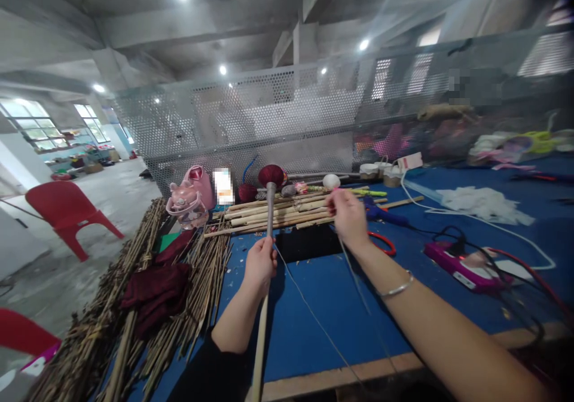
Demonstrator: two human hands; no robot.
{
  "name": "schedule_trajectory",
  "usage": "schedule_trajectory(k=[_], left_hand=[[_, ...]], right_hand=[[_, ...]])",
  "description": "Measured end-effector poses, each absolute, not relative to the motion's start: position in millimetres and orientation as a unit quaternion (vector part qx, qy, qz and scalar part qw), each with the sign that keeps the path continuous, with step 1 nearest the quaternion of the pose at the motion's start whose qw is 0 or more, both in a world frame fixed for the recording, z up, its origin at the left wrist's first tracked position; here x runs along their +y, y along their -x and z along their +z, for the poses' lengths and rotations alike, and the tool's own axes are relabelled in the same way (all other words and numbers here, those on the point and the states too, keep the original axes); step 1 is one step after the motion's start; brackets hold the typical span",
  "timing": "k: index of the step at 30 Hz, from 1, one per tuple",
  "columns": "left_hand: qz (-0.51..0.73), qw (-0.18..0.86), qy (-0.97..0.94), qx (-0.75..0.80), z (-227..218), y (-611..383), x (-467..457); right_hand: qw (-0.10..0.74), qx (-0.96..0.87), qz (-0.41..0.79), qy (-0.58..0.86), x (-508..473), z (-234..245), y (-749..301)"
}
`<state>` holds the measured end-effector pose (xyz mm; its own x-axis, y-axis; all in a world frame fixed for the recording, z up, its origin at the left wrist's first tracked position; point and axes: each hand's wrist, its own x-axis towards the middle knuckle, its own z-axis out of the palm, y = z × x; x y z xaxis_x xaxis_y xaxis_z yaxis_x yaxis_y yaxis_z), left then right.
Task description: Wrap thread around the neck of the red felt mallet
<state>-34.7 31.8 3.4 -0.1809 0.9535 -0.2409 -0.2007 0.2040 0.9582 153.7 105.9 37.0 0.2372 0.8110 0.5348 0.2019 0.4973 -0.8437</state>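
In my left hand (260,264) is a long wooden stick (260,342), held upright with my fingers wrapped round it. Its upper part is wound with grey wrapping (271,210), and a dark red rounded head (271,175) tops it. From near the left fingers a thin grey thread (309,306) runs down over the table edge. My right hand (350,218) is raised to the right of the stick, apart from it, its fingers pinched together. A thin, blurred strand (354,270) hangs below this hand and appears to be held in it; the fingertips show poorly.
Pale sticks (278,213) lie behind a black patch (307,243) on the blue table (314,330). Brown twigs and maroon cloth (156,291) are piled left. A blue glue gun (385,213), purple power strip (466,267) and cables lie right. A perforated metal screen (269,109) stands behind.
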Motion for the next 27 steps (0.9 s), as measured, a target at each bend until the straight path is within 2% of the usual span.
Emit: schedule_trajectory(k=[1, 3, 5, 8, 11, 17, 20, 22, 24, 25, 27], left_hand=[[0.53, 0.542, -0.339, 0.556, 3, 34, 32], [0.527, 0.542, -0.344, 0.556, 3, 33, 32], [0.522, 0.544, -0.347, 0.557, 3, 32, 32], [0.513, 0.549, -0.352, 0.558, 2, 31, 32], [0.508, 0.55, -0.358, 0.558, 1, 30, 32], [0.502, 0.55, -0.353, 0.567, 3, 28, 30], [0.498, 0.554, -0.352, 0.567, 2, 28, 29], [0.497, 0.554, -0.358, 0.565, 1, 28, 28], [0.493, 0.551, -0.374, 0.559, 0, 25, 26], [0.491, 0.547, -0.387, 0.557, 0, 24, 25], [0.488, 0.533, -0.415, 0.554, 1, 20, 22]], right_hand=[[0.682, -0.518, 0.176, 0.486, 117, 35, -164], [0.65, -0.455, 0.092, 0.602, 139, 27, -178], [0.53, -0.5, 0.083, 0.68, 153, 14, -183], [0.314, -0.657, 0.109, 0.677, 159, -5, -170], [0.214, -0.725, 0.08, 0.65, 154, -14, -152], [0.212, -0.765, 0.094, 0.601, 144, -5, -135], [0.323, -0.74, 0.084, 0.584, 130, 6, -126], [0.431, -0.7, 0.144, 0.55, 112, 12, -118], [0.47, -0.653, 0.339, 0.488, 91, 14, -110], [0.437, -0.625, 0.464, 0.451, 80, 13, -108], [0.306, -0.579, 0.665, 0.358, 63, 9, -105]])
